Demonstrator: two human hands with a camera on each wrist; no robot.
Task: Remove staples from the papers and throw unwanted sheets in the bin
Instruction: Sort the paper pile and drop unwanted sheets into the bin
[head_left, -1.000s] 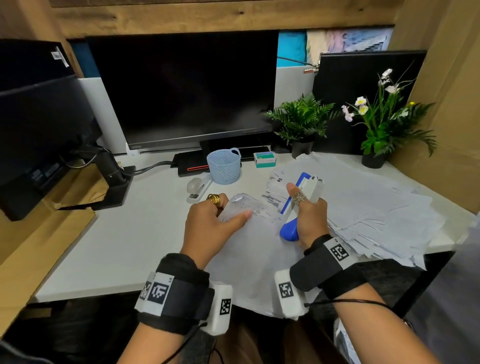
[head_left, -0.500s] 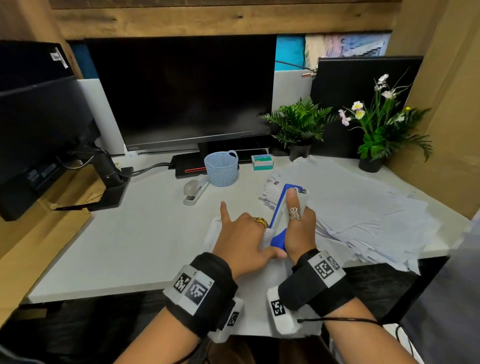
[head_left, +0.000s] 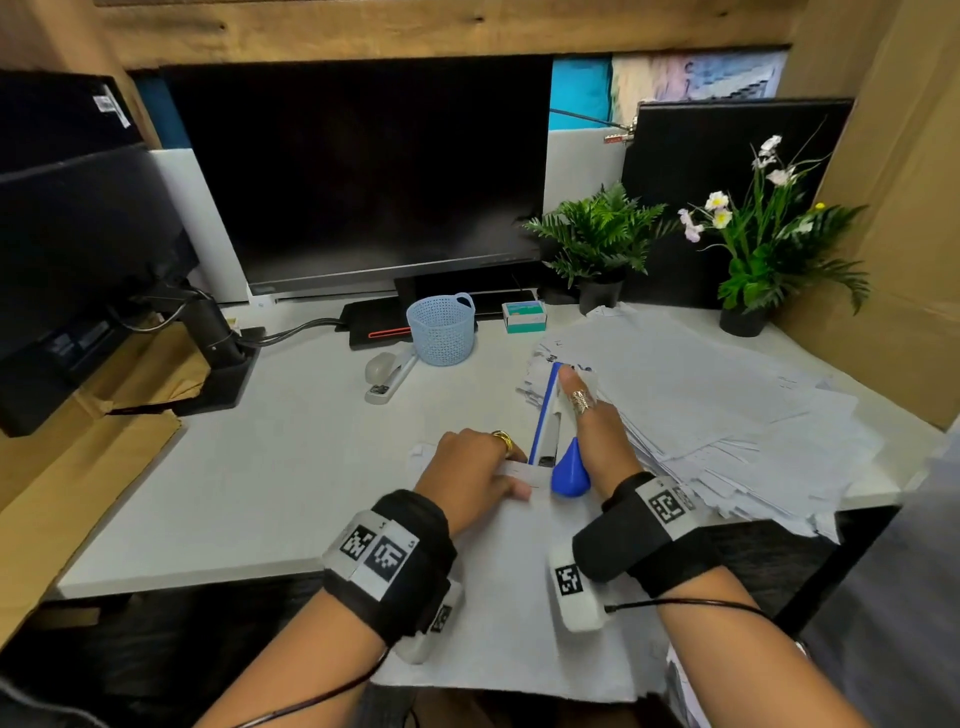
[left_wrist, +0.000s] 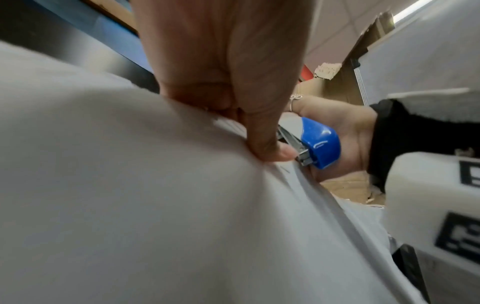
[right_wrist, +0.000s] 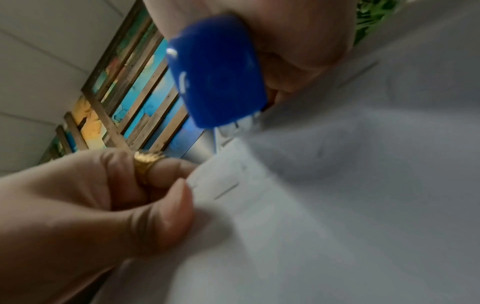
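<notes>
A stapled set of white papers (head_left: 519, 571) lies on the desk's front edge and hangs over it. My left hand (head_left: 511, 475) pinches its top edge between thumb and curled fingers (right_wrist: 161, 205). A thin staple (right_wrist: 226, 191) shows in the sheet just beside that thumb. My right hand (head_left: 587, 421) grips a blue and white stapler (head_left: 550, 415), thumb laid along its top. Its blue rear end (left_wrist: 322, 146) points down, and the metal tip there (left_wrist: 302, 155) sits at the paper's edge, next to my left thumb (left_wrist: 265, 142).
A large loose pile of papers (head_left: 701, 395) covers the desk's right side. Behind stand a blue mesh basket (head_left: 441, 330), a grey stapler (head_left: 389, 371), a small staple box (head_left: 523, 317), a dark monitor (head_left: 363, 171) and two potted plants (head_left: 597, 244) (head_left: 753, 249).
Both hands came down and nearer to me. The left hand went from spread fingers to pinching the paper's edge. The stapler tipped until its blue end reached the paper.
</notes>
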